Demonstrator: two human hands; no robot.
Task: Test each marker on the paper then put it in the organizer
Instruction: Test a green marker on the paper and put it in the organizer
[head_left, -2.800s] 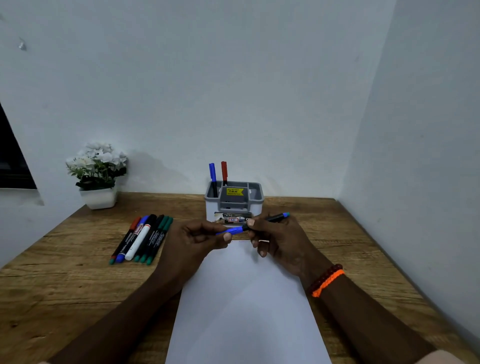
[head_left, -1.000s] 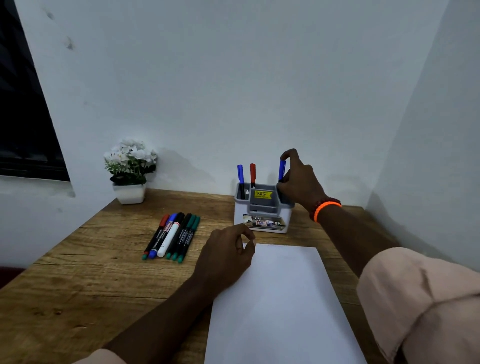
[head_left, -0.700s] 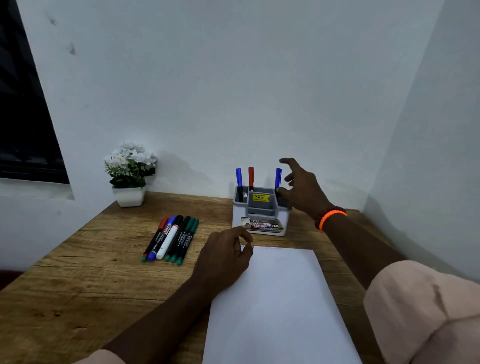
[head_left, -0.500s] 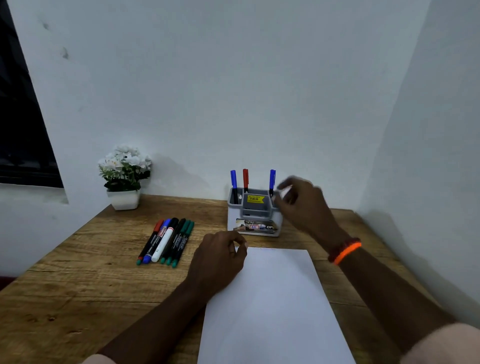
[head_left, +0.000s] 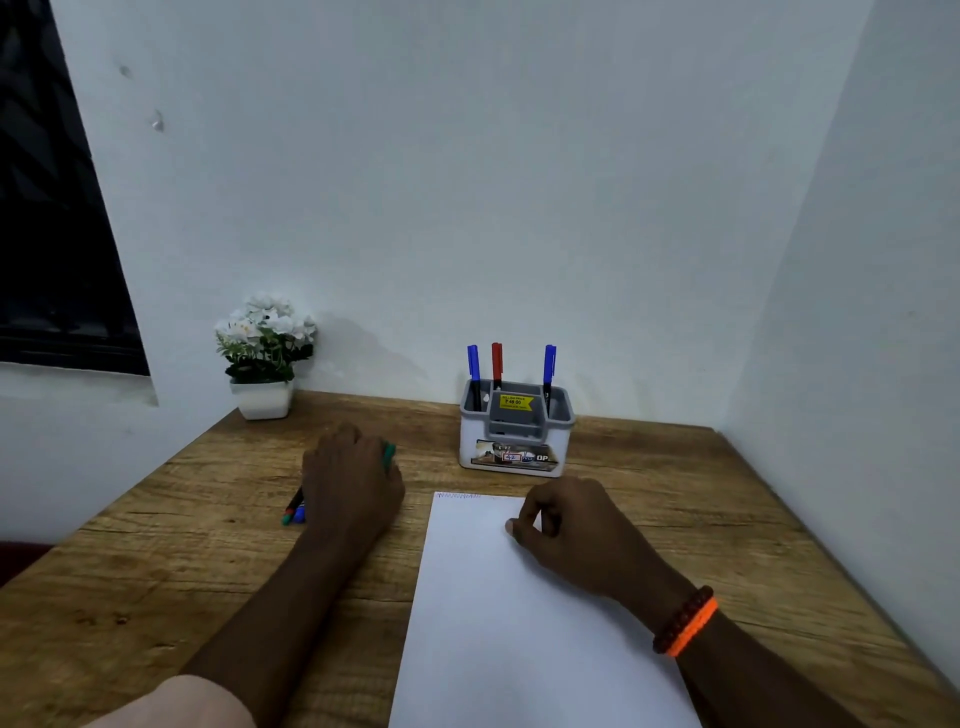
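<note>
Three markers (head_left: 497, 364) stand in the organizer (head_left: 516, 431); the rest (head_left: 294, 512) lie on the bench under your left hand (head_left: 350, 480), grip unclear. Right hand (head_left: 566, 525) rests curled, empty, on paper (head_left: 483, 597). Light, stiff, slick barrels: pinch mid-barrel.

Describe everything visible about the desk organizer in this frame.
The organizer is a small box that looks plastic, white below with a grey compartmented rim, standing upright on the wooden table near the back wall, just beyond the paper. A yellow sticker sits on its centre divider and a printed label on its front. Three capped markers stand in it: blue and red at the left, another blue at the right. Neither hand touches it.
</note>
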